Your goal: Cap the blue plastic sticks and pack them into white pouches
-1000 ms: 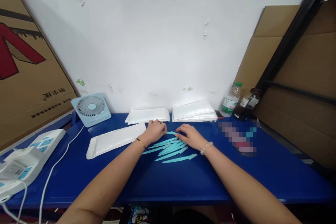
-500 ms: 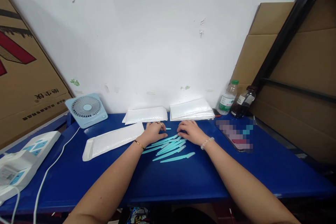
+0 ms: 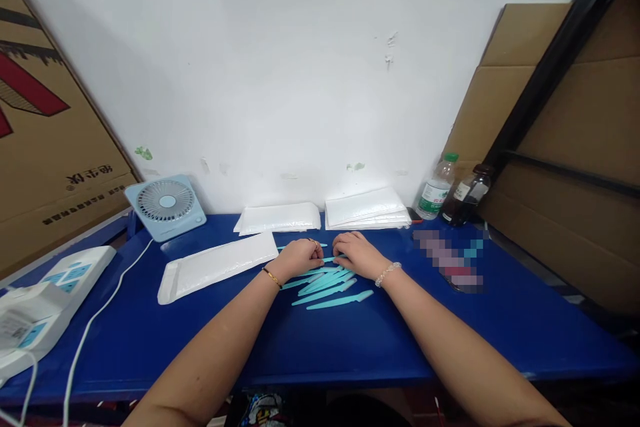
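Several turquoise eyebrow razors (image 3: 327,285) lie in a loose, overlapping pile on the blue table, pointing roughly left to right. Just behind the pile, my left hand (image 3: 300,257) is closed, with curled fingers and thumb at the left end of one razor (image 3: 328,259). That razor's other end is pinched by my right hand (image 3: 359,255). Beyond my left fingers, part of another razor (image 3: 323,245) shows flat on the table. A white bubble mailer (image 3: 217,268) lies to the left of my left hand; one razor's end shows near its right edge.
Two stacks of white mailers, left (image 3: 280,218) and right (image 3: 365,208), lie against the wall. A blue fan (image 3: 167,207) and a power strip (image 3: 63,297) are at left. Bottles (image 3: 436,190) and a blurred phone (image 3: 447,260) are at right. Cardboard (image 3: 575,147) borders the right side.
My left hand has moved right and slightly toward me, closing in on my right hand. A razor now spans between them. My right hand has shifted slightly left.
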`<state>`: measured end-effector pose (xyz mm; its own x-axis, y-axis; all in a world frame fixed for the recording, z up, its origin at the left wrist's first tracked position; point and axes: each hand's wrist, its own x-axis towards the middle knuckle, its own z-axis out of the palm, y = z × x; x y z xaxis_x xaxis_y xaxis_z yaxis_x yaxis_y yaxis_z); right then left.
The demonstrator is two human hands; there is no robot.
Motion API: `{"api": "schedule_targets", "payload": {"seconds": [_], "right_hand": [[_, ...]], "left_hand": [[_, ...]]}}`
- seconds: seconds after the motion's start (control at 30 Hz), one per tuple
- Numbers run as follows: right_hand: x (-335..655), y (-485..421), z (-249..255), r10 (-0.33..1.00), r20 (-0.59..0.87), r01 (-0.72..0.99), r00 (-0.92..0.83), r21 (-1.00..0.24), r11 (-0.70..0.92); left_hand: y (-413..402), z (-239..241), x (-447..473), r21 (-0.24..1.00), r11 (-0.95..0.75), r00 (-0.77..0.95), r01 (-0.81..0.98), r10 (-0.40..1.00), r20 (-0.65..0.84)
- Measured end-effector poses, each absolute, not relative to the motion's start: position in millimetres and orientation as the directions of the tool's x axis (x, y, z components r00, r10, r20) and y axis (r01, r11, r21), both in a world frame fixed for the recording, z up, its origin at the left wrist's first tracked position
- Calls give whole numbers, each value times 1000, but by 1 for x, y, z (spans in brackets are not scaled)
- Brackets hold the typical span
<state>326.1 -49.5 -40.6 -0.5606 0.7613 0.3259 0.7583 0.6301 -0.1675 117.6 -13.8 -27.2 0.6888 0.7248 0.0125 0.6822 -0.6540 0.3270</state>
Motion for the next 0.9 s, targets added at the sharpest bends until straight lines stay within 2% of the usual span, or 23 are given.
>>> {"api": "schedule_targets", "payload": {"seconds": [0.17,0.27,0.43,0.63,0.83,0.9], "right_hand": [[326,-47,-42,767,336,767,-547,-164,620],[334,-46,-40,781,346,787,-520,-161,595],[344,-47,-34,826,388,818,-410,-244,521],[334,-45,-38,812,356,772,-463,-289,566],[343,-43,-37,850,376,789,-368,-358,500],[340,-45,-38,841,377,769,-388,-372,521]], "left_hand": [[-16,-26,121,129,-731,720,670,683,123],[-15,-23,118,61,-734,717,677,676,170],[-10,-17,109,69,-681,657,729,724,212],[-14,-18,112,63,-742,707,668,659,256],[-10,-20,109,78,-708,672,702,694,258],[-10,-21,109,90,-720,678,688,683,274]]}}
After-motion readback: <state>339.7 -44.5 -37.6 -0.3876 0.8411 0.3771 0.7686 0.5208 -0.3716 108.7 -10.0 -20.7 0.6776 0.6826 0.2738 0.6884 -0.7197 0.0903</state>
